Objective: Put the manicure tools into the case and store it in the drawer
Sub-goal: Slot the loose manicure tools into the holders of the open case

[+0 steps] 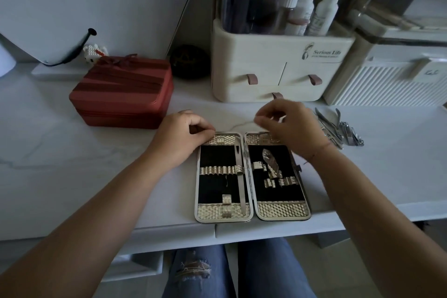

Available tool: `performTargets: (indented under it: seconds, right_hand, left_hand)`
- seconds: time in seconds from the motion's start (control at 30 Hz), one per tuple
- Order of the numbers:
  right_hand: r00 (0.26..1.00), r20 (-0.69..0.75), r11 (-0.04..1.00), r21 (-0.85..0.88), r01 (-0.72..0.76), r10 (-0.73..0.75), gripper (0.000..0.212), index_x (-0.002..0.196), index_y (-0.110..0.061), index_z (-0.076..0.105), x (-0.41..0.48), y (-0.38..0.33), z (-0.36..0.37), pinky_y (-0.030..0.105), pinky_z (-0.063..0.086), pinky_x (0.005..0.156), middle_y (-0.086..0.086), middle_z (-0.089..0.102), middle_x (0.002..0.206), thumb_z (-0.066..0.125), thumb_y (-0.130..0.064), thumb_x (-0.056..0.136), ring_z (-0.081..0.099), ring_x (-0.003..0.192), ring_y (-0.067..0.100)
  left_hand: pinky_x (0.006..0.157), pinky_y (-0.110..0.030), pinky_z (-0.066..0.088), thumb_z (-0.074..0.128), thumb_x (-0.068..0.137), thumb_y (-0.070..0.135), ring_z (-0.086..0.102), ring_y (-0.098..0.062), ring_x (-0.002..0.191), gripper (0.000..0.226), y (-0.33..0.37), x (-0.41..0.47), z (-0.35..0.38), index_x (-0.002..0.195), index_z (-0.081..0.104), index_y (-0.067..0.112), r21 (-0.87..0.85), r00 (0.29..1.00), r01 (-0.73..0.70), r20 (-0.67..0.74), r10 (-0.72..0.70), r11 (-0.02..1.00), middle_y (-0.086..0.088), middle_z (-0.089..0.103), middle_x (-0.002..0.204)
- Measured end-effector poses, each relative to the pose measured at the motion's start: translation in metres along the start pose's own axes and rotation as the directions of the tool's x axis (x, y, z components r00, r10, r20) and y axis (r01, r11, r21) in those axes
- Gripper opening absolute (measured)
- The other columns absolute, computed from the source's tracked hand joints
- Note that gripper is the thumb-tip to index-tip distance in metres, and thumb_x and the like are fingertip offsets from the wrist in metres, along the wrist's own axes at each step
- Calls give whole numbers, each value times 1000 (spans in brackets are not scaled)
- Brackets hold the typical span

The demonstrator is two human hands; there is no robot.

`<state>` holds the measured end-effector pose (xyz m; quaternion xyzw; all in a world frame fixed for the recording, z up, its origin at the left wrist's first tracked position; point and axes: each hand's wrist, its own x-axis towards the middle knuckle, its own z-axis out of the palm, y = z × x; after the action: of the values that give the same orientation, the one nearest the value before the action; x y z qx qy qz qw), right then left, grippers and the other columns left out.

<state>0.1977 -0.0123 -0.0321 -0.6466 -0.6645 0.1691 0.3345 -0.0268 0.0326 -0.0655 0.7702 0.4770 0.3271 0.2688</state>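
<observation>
Head view: the manicure case lies open on the worktop, left hand gripping its far corner, right hand curled above it on something too small to tell — the loose steel tools nearby look light, stiff and slippery, best pinched mid-shaft.

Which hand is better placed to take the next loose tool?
Right. The loose tools lie right of the case, close to the right hand; the left hand holds the case's far left corner.
</observation>
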Motion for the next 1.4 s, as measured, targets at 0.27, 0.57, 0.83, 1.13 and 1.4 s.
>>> performTargets:
  seconds: [0.27,0.57,0.83,1.13,1.4]
  right_hand:
    - [958,-175,940,-219,-263,227,15,82,-14,70,-4,54,-52,25,41,67,-1,63,74,70,-29,78,54,68,11]
    - [938,-175,866,-364,-344,299,29,74,-15,62,-8,60,-39,29,39,67,-6,55,71,69,-43,76,53,74,18]
    - [894,-314,853,-314,-416,320,26,74,-21,58,-8,63,-32,41,45,84,2,59,90,67,-45,75,55,86,25]
    - [873,-327,870,-217,-442,362,14,74,-22,62,-9,56,-30,45,44,91,-3,58,77,67,-34,79,58,89,26]
    - [913,-287,950,-28,-311,290,13,78,-15,68,-11,29,-38,19,42,59,-5,61,67,67,-28,81,56,64,10]
  left_hand:
    - [64,-4,37,74,76,16,59,-4,74,12,2,-2,1,73,70,27,3,1000,-3,-27,3,1000,7,64,76]
    - [62,-5,37,73,76,16,54,-1,69,10,0,-3,0,73,71,25,11,997,21,-78,-20,1000,8,63,77]
    - [61,-6,38,73,76,16,55,0,66,12,-1,-2,0,72,70,27,2,997,22,-79,-22,1000,9,63,76]
    - [61,-5,37,73,76,16,54,1,67,9,-1,-2,1,74,71,25,16,997,17,-79,-16,1000,9,63,76]
    - [63,-6,37,73,77,20,57,-4,71,3,-3,0,0,77,72,22,15,996,23,-84,-22,1000,8,64,77]
